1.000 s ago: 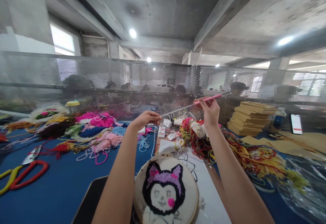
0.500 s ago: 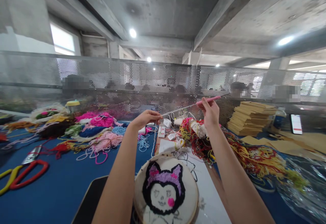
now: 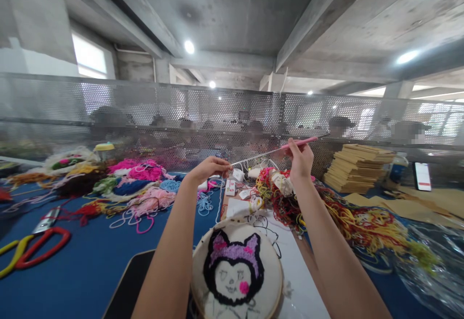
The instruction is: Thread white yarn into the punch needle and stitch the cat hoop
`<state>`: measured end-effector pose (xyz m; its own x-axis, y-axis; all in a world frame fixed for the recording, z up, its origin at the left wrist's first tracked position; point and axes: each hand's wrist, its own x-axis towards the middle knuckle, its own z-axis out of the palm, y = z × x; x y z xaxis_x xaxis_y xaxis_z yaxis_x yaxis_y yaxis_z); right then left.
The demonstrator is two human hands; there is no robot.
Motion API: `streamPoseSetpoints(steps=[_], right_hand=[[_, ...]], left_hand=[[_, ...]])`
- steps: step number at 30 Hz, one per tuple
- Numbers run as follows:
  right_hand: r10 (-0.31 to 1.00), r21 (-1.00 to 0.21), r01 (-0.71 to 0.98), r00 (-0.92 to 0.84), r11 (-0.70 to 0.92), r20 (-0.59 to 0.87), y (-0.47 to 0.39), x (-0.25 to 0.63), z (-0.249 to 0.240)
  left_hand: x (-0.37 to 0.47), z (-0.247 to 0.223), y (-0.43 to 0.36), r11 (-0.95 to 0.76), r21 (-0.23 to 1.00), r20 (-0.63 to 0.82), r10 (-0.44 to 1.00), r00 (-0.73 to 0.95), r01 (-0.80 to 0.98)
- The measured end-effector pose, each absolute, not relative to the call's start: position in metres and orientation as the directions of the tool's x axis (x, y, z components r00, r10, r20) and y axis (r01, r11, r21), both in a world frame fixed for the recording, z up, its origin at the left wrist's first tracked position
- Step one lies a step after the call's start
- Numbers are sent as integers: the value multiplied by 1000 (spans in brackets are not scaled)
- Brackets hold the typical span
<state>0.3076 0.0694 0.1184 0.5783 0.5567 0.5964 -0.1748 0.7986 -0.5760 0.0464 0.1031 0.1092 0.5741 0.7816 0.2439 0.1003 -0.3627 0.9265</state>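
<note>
My right hand (image 3: pixel 300 158) is raised above the table and pinches a pink-handled punch needle (image 3: pixel 299 141) whose thin metal shaft slants down to the left. My left hand (image 3: pixel 209 168) has its fingertips pinched at the shaft's tip; whether a thread is between them I cannot tell. Below both arms an embroidery hoop (image 3: pixel 236 274) lies flat, showing a tufted cartoon face with black outline, purple ears and a pink cheek dot.
Tangled red and yellow yarn (image 3: pixel 348 220) lies at right, pink, blue and white yarn (image 3: pixel 141 188) at left on the blue table (image 3: pixel 79 270). Red and yellow scissors (image 3: pixel 32 251) lie far left. A stack of boards (image 3: pixel 357 166) and a phone (image 3: pixel 421 176) stand by the perforated screen (image 3: pixel 145 111).
My right hand with the needle has shifted slightly to the right; the left hand stays pinched at the needle's tip.
</note>
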Motion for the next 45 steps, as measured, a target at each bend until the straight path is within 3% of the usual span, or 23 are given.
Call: streamPoseSetpoints(steps=[32, 45], right_hand=[[702, -636, -320, 459, 702, 544, 72, 305, 117], [689, -667, -216, 395, 713, 608, 61, 306, 122]], left_hand=[[47, 107, 103, -346, 932, 229, 789, 570, 104], [46, 106, 107, -377, 905, 200, 787, 584, 197]])
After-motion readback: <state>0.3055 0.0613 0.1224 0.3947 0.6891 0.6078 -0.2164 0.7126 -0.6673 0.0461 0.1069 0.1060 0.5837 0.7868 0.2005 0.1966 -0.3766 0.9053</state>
